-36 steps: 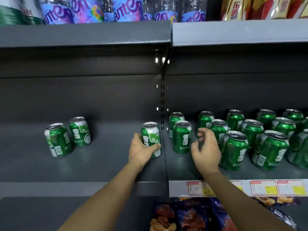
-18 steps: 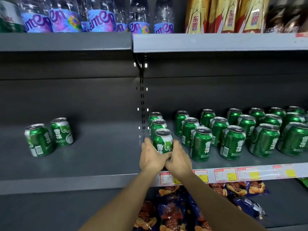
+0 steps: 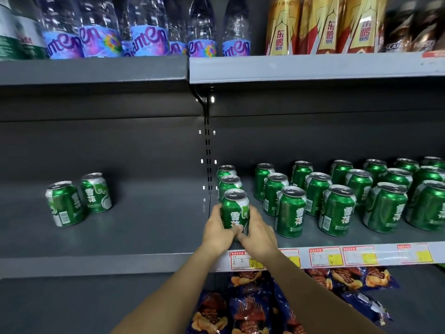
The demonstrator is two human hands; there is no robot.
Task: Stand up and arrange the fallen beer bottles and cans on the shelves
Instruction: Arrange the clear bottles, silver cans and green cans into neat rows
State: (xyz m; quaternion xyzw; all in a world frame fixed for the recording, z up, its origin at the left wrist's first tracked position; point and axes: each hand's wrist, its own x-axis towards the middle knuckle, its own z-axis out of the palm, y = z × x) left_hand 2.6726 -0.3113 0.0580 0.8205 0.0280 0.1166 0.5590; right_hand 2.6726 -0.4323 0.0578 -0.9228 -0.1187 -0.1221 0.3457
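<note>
Green can (image 3: 234, 210) upright at frame centre, front of the leftmost column on the shelf (image 3: 144, 237). Left hand (image 3: 218, 231) and right hand (image 3: 258, 233) both grip it, fingers curled round its lower half.

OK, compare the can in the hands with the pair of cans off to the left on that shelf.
The held can is gripped by the left hand and right hand; the left pair stands untouched. The held can heads a front-to-back line of cans; the pair stands alone, away from the group. The held can shows its logo; the pair's nearer can shows a barcode. All are upright, green and alike.
</note>
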